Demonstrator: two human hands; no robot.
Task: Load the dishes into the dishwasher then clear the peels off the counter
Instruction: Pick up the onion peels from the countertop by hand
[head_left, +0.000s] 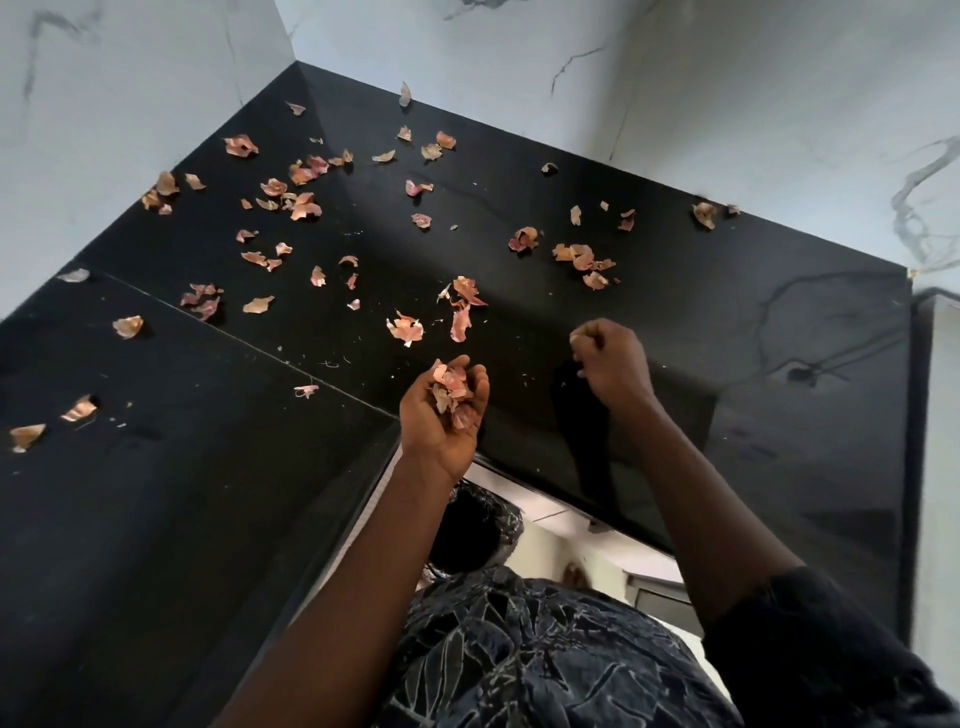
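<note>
Cupped grip: left hand (441, 415) holds jumbled peels (451, 385), palm up.

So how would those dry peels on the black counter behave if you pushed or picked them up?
Probably very light and thin: the peels lie curled, edges lifted off the counter, so a push may scatter them. Likely crumbly: small flecks lie around them. They seem to bunch easily, since the left hand cups a heap.

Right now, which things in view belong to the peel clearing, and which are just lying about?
Job: scattered peels on the counter; gathered peels in left hand; right hand, apparently pinching a peel scrap; bag-lined bin below.
Just there: marble wall; patterned shirt.
</note>
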